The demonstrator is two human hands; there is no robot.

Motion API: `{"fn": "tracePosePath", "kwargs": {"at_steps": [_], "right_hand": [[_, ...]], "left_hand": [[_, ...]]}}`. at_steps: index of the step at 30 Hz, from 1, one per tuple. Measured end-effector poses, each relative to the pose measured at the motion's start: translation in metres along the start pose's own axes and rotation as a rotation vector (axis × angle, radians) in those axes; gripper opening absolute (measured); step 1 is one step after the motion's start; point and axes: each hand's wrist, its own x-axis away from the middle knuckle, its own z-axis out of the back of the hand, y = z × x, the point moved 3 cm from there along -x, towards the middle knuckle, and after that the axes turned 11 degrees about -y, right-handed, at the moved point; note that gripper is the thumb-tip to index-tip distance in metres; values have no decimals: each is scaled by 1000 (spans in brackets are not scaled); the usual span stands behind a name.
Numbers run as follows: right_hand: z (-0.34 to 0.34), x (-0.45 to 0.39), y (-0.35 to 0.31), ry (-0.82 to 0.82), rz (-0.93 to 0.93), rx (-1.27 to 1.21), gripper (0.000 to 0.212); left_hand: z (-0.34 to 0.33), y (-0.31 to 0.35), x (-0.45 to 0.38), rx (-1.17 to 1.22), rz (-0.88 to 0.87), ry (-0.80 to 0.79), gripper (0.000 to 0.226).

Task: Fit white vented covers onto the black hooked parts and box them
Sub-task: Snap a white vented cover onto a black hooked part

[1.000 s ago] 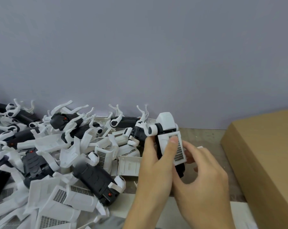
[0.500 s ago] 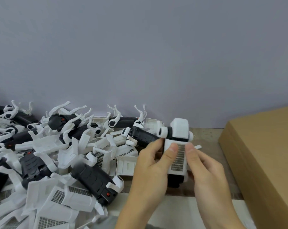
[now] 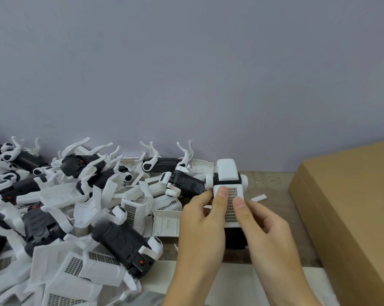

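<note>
Both hands hold one black hooked part [image 3: 234, 239] upright in front of me, with a white vented cover [image 3: 231, 204] lying on its face. My left hand [image 3: 200, 226] grips the part from the left, its thumb pressed on the cover's upper left. My right hand [image 3: 266, 230] grips from the right, thumb on the grille. The part's white hook end [image 3: 227, 170] sticks up above the fingers. Its black lower end shows between my palms.
A heap of black hooked parts [image 3: 122, 244] and loose white vented covers [image 3: 76, 263] fills the left side of the table, up to the grey wall. A brown cardboard box [image 3: 350, 208] stands at the right. A small white strip [image 3: 259, 198] lies on the table beyond my hands.
The held part has swung from tilted left to upright and shifted slightly right. My right thumb has come onto the grille, so both thumbs now press on the cover.
</note>
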Motion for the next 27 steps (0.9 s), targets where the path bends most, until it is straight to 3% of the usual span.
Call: {"fn": "tracePosePath", "kwargs": {"at_steps": [2,4,7,10,15,22,27], "right_hand": [[-1,1,-1,-14,16,23,24],[1,1,-1,11,31,28,25],[4,1,-2,46,35,27,13],[5,1,-3,38,60,27,21],[2,1,-2,-34,66,-46,18],[6,-1,-2,78,112,73,32],[4,1,-2,124,159,58,26]], "left_hand": [[1,1,0,61,53,-40,22],[1,2,0,-22,40,-50,17],[1,2,1,-160,8,-30,25],[1,1,0,-206,1,-5,26],[6,0,-1,-41,10,13,24],[3,4,2,-150,-11,-36,27],[7,8,1,-100,-37,-13,27]]}}
